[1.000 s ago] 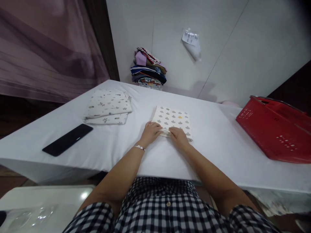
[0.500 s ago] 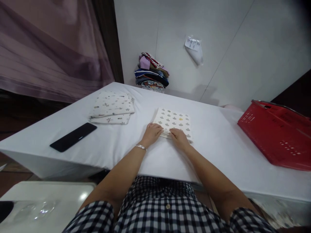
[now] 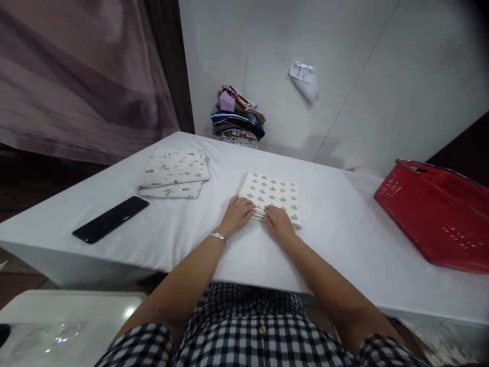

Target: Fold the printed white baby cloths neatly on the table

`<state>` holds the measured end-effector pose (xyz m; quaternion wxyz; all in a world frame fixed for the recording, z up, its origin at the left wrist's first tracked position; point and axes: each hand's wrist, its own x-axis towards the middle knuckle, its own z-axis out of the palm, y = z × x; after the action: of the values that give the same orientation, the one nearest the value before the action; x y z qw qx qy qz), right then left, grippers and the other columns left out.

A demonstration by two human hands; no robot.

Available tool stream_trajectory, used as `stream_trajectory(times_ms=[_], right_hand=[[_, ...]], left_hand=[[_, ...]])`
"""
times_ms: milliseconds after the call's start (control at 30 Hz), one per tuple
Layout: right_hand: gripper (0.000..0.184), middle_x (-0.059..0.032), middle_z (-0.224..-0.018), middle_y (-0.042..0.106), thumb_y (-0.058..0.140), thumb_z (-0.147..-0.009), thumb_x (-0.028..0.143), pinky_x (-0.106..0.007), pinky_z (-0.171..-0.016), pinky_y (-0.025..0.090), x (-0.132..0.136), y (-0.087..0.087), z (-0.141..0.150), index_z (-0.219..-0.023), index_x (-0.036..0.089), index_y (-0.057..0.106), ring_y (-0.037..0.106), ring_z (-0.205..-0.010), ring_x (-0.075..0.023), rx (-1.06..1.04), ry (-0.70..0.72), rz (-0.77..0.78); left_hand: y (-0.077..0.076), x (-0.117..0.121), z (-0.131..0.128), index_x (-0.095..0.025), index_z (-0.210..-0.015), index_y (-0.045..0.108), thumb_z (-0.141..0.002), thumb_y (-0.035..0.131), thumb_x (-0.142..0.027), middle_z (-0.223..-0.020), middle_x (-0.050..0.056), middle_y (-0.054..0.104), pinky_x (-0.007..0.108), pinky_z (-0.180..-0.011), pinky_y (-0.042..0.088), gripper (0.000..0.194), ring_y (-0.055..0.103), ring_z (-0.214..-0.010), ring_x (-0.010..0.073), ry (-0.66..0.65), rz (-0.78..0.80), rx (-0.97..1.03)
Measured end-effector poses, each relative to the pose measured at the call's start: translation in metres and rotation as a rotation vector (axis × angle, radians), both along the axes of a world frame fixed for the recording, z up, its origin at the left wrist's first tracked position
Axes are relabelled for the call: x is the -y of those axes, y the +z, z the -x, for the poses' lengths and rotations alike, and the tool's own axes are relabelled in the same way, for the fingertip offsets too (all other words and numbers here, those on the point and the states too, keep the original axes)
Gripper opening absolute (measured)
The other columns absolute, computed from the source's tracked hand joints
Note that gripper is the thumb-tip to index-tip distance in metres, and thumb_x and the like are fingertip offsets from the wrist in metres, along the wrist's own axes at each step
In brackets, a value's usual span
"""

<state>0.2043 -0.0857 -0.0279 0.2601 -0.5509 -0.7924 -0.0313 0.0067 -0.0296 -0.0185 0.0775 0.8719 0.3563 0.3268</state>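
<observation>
A folded white cloth (image 3: 273, 193) printed with small grey cloud-like shapes and one yellow one lies flat on the table. My left hand (image 3: 237, 213), a bracelet at its wrist, grips the near edge of this cloth at its left part. A short way to the right, my right hand (image 3: 280, 222) has its fingers curled on the same edge. Layers of the fold show in the gap between the two hands. The thumbs are mostly hidden.
The white-covered table (image 3: 344, 229) also bears another folded, patterned cloth (image 3: 173, 171) and a black phone (image 3: 110, 219) on the left. A red basket (image 3: 431, 214) stands at the right. Stacked folded fabrics (image 3: 239, 117) rest against the wall behind. A white stool (image 3: 87, 311) is at lower left.
The edge layers between my hands look flatter, and the fingers lie lower on the cloth. The whole view has shifted slightly; other things have stayed put.
</observation>
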Motion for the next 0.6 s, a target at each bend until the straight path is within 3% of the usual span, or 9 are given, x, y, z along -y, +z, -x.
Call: stream_trajectory(times_ms=[133,333,600], right_hand=[[0.032,-0.0115,-0.126,0.059,0.044,-0.094,0.028,-0.043,-0.1,0.037,0.0032,-0.0008,-0.0012,-0.122,0.02,0.058,0.049,-0.12,-0.0239,0.053,0.026,0.003],[0.032,-0.0103,-0.126,0.06,0.045,-0.094,0.027,-0.042,-0.099,0.037,0.001,-0.004,-0.0033,-0.122,0.02,0.059,0.05,-0.12,-0.0233,0.044,0.03,-0.009],[0.031,-0.0108,-0.122,0.061,0.04,-0.095,0.021,-0.038,-0.097,0.039,-0.0003,-0.0028,-0.0018,-0.118,0.017,0.06,0.053,-0.115,-0.0211,0.003,-0.003,-0.013]], left_hand=[[0.0007,0.002,-0.0008,-0.027,-0.104,0.065,-0.091,0.043,-0.024,-0.105,0.002,0.066,0.044,-0.108,0.026,0.026,0.055,-0.103,0.0168,-0.014,0.011,-0.007],[0.0013,0.0054,-0.0026,-0.025,-0.117,0.059,-0.082,0.058,-0.031,-0.118,0.005,0.062,0.049,-0.112,0.018,0.036,0.051,-0.114,0.0217,-0.053,0.012,-0.055],[-0.0001,0.0002,-0.0005,-0.025,-0.109,0.062,-0.09,0.049,-0.029,-0.112,0.003,0.064,0.046,-0.11,0.022,0.024,0.052,-0.111,0.0193,0.006,0.016,-0.085]])
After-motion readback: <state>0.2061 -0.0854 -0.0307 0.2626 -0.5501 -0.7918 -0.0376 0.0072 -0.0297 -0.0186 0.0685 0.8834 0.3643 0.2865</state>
